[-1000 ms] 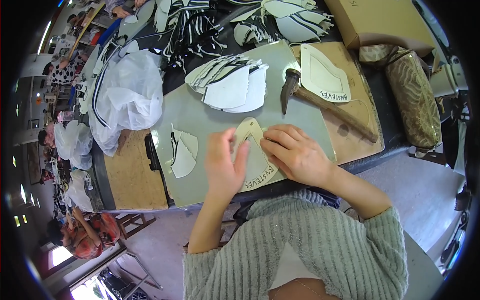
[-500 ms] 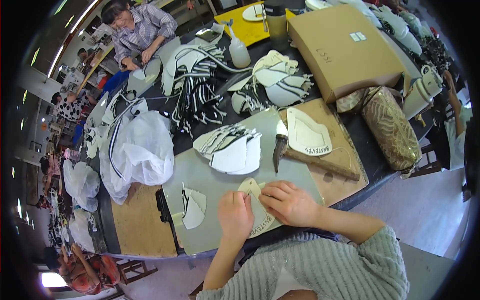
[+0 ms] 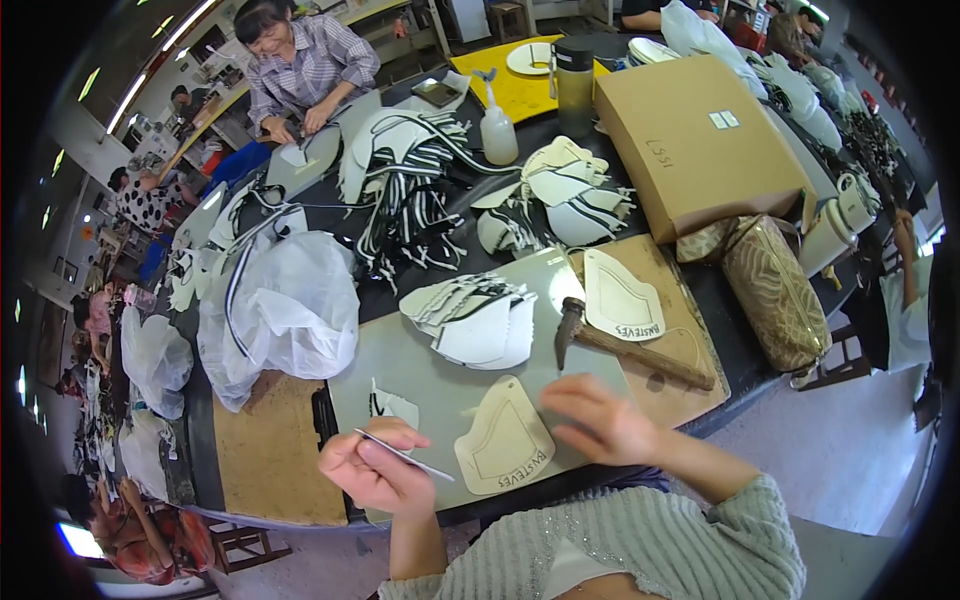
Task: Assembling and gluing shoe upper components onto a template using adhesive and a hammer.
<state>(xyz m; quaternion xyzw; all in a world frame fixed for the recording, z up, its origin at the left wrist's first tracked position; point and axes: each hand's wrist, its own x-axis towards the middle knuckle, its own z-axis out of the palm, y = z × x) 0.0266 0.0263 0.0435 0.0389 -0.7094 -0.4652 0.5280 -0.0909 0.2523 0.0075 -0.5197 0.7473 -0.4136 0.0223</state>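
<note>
My left hand (image 3: 385,470) is closed with a thin silver pen-like stick (image 3: 408,457) between thumb and fingers, its far end pointing right. A cream card template (image 3: 507,440), with a curved outline and dark lettering, lies flat on the grey board (image 3: 540,300) between my hands. Just right of it, my right hand (image 3: 605,422) hovers palm down, slightly blurred, fingers apart and holding nothing. Behind my left hand a white cut piece with a black strip (image 3: 400,408) is partly hidden. Farther back sits a pile of white pieces with black edging (image 3: 480,325).
A hammer (image 3: 640,357) and another cream template (image 3: 620,295) rest at the right. Beyond are more trimmed pieces (image 3: 400,150), a squeeze bottle (image 3: 497,130), a cardboard box (image 3: 700,150) and a patterned pouch (image 3: 775,295). Plastic bags (image 3: 290,310) stand left; a co-worker (image 3: 305,75) works across the table.
Both hands have come off the cream template. The left hand has moved left with the silver stick showing; the right has moved slightly right and opened. The view has shifted a little.
</note>
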